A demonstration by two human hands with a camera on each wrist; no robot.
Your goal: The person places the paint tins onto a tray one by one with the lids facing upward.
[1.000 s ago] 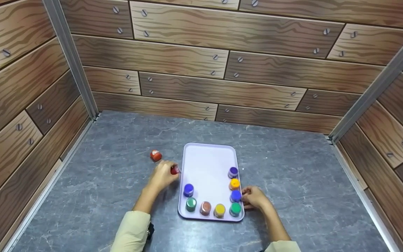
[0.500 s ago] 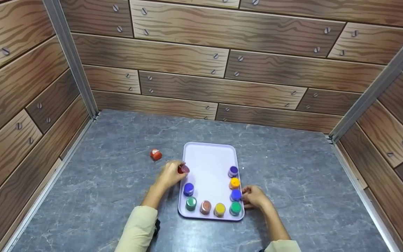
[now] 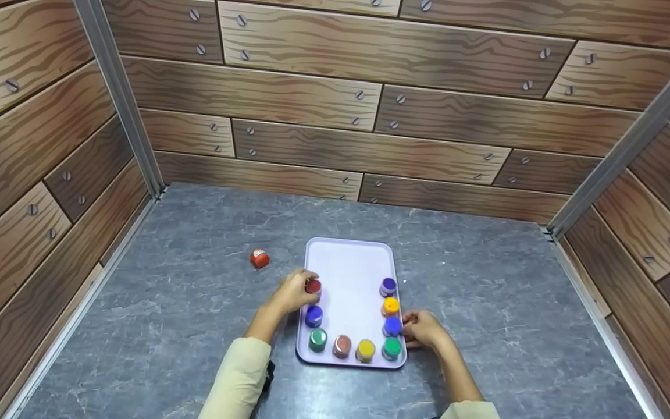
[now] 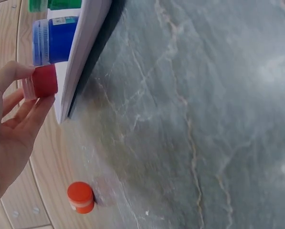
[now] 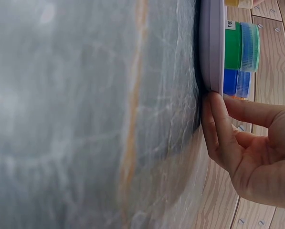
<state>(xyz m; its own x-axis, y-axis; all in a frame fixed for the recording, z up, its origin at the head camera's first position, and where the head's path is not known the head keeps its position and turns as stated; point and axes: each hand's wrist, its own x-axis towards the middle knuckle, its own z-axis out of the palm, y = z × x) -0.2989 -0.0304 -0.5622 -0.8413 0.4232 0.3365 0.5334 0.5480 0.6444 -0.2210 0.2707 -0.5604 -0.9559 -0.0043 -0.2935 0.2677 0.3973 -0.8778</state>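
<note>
My left hand [image 3: 295, 293] pinches a small red paint jar [image 4: 45, 81] between thumb and fingers, over the left edge of the lilac tray [image 3: 349, 262]. The jar is upright, its clear lid facing up in the head view. Just nearer on the tray stands a blue paint jar [image 4: 63, 40], close beside my left thumb. At the tray's right edge, my right hand [image 3: 425, 329] holds the rim, thumb at the top and fingers against the outer side, beside a blue-violet jar [image 3: 392, 326] and a green jar [image 5: 233, 45].
An orange-red jar [image 3: 259, 258] lies on the grey marbled table [image 3: 486, 279], left of the tray. Along the near edge stand a dark green jar [image 3: 317, 340], a brown jar [image 3: 342, 346] and a yellow jar [image 3: 365, 350]. Orange [image 3: 390, 306] and purple [image 3: 388, 286] jars line the right side.
My left hand has carried the red jar rightward from outside the tray to over its left edge, and the jar has turned from tilted to upright. My right hand has stayed at the rim.
</note>
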